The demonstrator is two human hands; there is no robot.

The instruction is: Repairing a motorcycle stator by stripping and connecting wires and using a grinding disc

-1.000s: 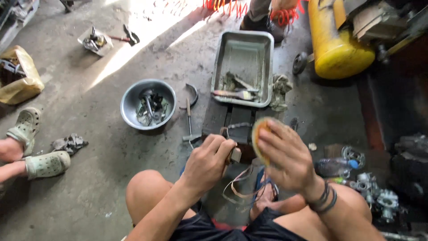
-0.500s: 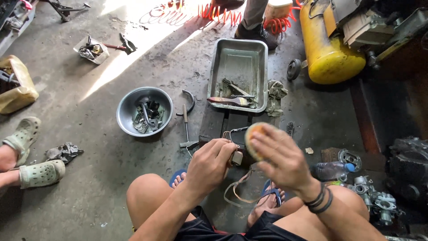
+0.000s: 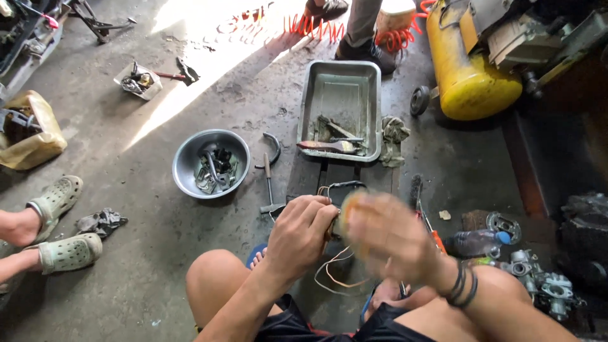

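Left hand (image 3: pixel 304 233): closed around a small part, mostly hidden by the fingers.
Right hand (image 3: pixel 386 237): blurred; grip cannot be told.
Wires (image 3: pixel 335 269): two.
Bowl (image 3: pixel 183 171): one.
Tray (image 3: pixel 373 82): one.

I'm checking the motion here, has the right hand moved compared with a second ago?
Yes. The right hand, now blurred, has dropped lower and farther from the metal tray, still beside the left hand.
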